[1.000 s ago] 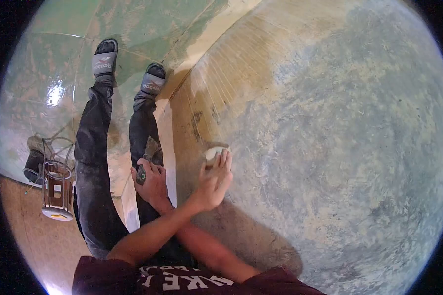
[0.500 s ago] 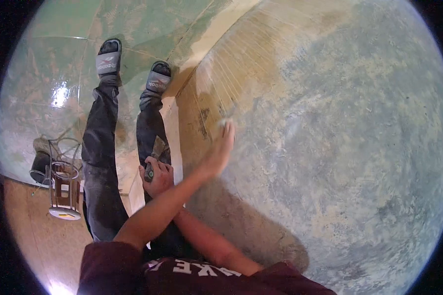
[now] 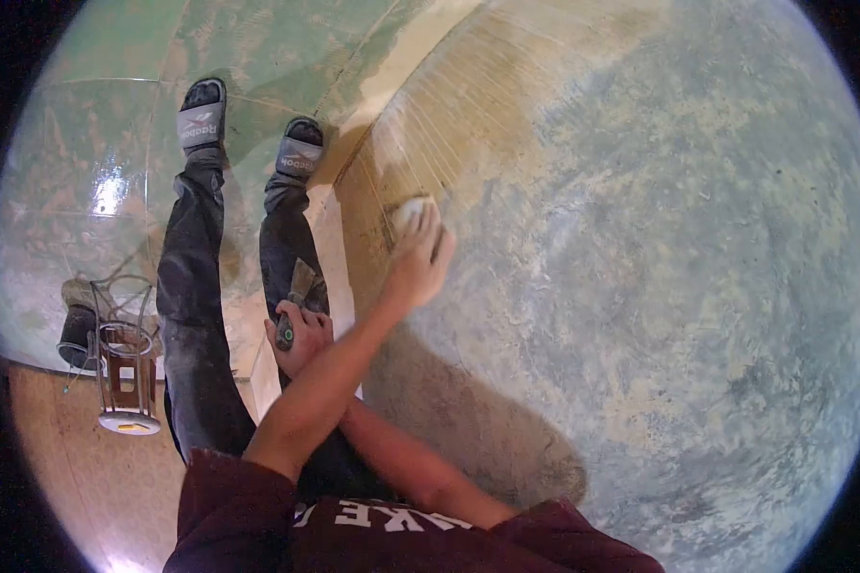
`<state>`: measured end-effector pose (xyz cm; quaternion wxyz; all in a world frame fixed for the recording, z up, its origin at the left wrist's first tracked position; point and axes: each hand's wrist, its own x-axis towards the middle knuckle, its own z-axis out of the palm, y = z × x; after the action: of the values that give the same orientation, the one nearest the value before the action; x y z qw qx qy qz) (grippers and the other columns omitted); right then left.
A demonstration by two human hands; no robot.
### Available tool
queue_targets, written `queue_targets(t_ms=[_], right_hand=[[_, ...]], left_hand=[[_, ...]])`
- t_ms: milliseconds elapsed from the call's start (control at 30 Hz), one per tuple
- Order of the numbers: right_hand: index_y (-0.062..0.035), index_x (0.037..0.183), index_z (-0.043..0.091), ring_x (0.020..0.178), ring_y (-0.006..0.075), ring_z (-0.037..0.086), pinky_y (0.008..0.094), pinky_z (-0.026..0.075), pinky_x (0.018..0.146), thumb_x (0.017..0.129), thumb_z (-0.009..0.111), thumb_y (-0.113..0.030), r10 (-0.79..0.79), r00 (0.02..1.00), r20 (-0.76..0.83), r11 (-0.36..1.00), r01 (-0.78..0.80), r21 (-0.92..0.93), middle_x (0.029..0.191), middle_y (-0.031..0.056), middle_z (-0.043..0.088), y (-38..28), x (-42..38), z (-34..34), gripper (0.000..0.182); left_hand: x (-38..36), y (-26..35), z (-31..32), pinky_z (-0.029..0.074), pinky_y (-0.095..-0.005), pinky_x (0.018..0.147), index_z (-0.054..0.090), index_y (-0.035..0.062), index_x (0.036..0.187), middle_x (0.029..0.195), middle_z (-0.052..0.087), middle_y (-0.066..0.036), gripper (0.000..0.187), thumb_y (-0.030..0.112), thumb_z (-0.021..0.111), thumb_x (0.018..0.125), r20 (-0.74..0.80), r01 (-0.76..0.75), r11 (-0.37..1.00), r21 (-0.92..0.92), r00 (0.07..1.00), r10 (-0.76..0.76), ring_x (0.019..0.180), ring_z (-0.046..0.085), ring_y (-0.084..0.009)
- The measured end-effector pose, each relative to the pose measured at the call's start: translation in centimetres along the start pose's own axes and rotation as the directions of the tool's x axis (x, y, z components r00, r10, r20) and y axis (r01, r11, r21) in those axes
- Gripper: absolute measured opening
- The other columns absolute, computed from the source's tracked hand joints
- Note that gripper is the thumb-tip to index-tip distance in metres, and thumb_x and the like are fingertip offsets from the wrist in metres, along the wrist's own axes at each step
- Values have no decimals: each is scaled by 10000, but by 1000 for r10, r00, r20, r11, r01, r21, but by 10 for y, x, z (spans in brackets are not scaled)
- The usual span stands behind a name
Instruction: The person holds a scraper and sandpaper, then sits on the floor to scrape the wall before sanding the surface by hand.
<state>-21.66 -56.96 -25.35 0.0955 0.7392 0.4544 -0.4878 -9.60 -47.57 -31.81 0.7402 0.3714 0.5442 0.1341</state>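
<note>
My arms are crossed. My left hand [image 3: 419, 260] reaches over to the right and presses a pale, whitish pad [image 3: 414, 212] against the curved, brown-stained part of the mottled grey surface [image 3: 640, 286]. Its fingers lie over the pad. Under the left forearm, my right hand [image 3: 304, 339] is wrapped round the dark handle of a scraper [image 3: 301, 284], near my right shin. The scraper's flat blade points upward in the view, away from my body.
Green floor tiles [image 3: 76, 124] with pale smears lie beneath my sandalled feet. A metal-legged stool [image 3: 129, 420] lies at the left beside a dark bucket [image 3: 76, 334]. A pale strip [image 3: 333, 258] borders the curved surface.
My left hand has moved slightly left with the pad, which now shows more clearly. My right hand still holds the scraper in nearly the same place.
</note>
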Motion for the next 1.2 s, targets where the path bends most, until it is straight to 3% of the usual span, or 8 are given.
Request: queue_targets(t_ms=[167,367,467,633,700,933,1100,1200], right_hand=[[-113,1137,598,959,318,654,450,416,946,906,693,-298,-45,998,35,999,45,3,986,131,684,3,2,-7,311],[-112,1143,594,962,333,649,455,419,947,914,680,-313,-36,999,35,999,36,-4,988,137,676,2,-3,-1,317],[-113,1144,594,963,334,649,457,422,943,913,680,-315,-64,997,32,998,63,21,991,140,674,1,-2,-4,319],[-110,1138,597,956,334,649,458,422,932,909,689,-307,-54,999,7,998,54,14,985,141,677,3,-3,1,315],[-110,1139,599,942,336,649,459,418,932,915,679,-313,-35,999,-16,999,34,-10,973,141,683,-4,-5,-1,312],[-112,1144,602,923,319,651,452,418,931,920,671,-337,-84,996,17,996,84,7,965,131,688,5,-6,-1,324],[-106,1151,602,929,332,646,453,422,926,921,669,-341,-8,1000,-13,999,7,-53,973,134,686,6,-14,9,335],[-106,1162,598,953,349,635,461,424,919,921,668,-343,-27,999,-19,999,27,-22,981,147,681,10,-12,11,345]], left_hand=[[-75,30,0,219,-475,1210,296,-82,1518,1586,260,-309,667,380,418,1053,82,-20,998,-62,996,25,1481,245,-460],[-4,-23,23,146,-492,1226,226,-52,1555,1610,238,-276,741,372,513,1019,-58,73,979,-190,995,-86,1509,154,-462],[-79,36,-1,81,-486,1238,136,-42,1578,1643,174,-242,747,313,496,1028,116,8,997,-76,993,1,1529,85,-436],[-33,5,1,141,-538,1215,188,-17,1578,1617,220,-274,797,401,542,1000,57,-59,994,-96,996,65,1507,136,-483],[4,-5,-6,147,-544,1211,202,-26,1573,1615,231,-274,809,397,566,987,50,40,999,5,998,-40,1501,147,-495],[-89,26,-1,135,-585,1199,220,-22,1571,1615,256,-250,818,448,545,985,69,-203,979,27,977,201,1509,132,-480],[-4,10,-16,140,-564,1205,200,-5,1578,1621,237,-249,767,330,556,986,61,-68,992,107,996,62,1516,97,-477],[-48,24,-15,117,-603,1196,204,12,1584,1638,229,-207,786,400,539,988,121,-88,988,127,990,73,1526,96,-445]])
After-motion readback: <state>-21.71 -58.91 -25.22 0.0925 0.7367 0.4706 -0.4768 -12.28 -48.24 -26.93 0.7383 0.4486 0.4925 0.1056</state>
